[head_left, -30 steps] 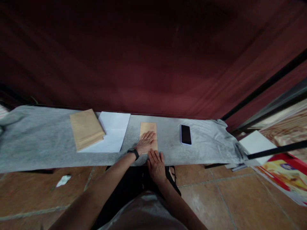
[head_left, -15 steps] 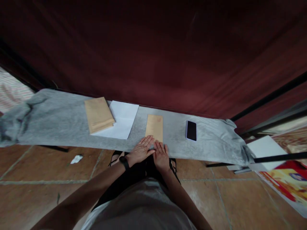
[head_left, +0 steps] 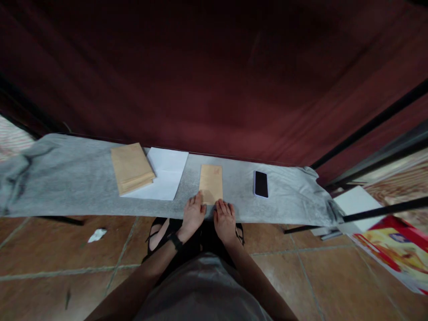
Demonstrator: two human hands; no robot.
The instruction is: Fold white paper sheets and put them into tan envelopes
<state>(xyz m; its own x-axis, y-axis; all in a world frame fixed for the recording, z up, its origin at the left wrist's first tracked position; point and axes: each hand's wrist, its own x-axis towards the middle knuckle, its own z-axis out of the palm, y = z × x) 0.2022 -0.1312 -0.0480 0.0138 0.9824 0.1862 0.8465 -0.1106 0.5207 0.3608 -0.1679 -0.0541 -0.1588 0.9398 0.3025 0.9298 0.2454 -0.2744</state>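
A brown paper envelope [head_left: 211, 180] with a small reddish mark near its top right lies flat on the grey cloth in front of me. At its lower left corner rests my left hand [head_left: 194, 215], fingers extended, a dark band on the wrist. My right hand [head_left: 225, 219] lies with its fingertips at the envelope's lower right corner, fingers stretched out. Neither hand is closed around anything. To the left, a stack of brown envelopes [head_left: 131, 165] partly covers white paper [head_left: 169, 171].
A phone [head_left: 261, 184] lies on the cloth-covered narrow table [head_left: 80, 178] to the right. Behind it hangs a dark red surface [head_left: 214, 98]. Black metal bars [head_left: 384, 210] and a red and yellow box [head_left: 397, 249] are at the right. Crumpled white paper [head_left: 97, 235] lies on the tiled floor.
My left hand has drawn left off the envelope's lower middle to its left corner, so the hands are now apart. My right hand stays near the lower right corner. The view has shifted slightly.
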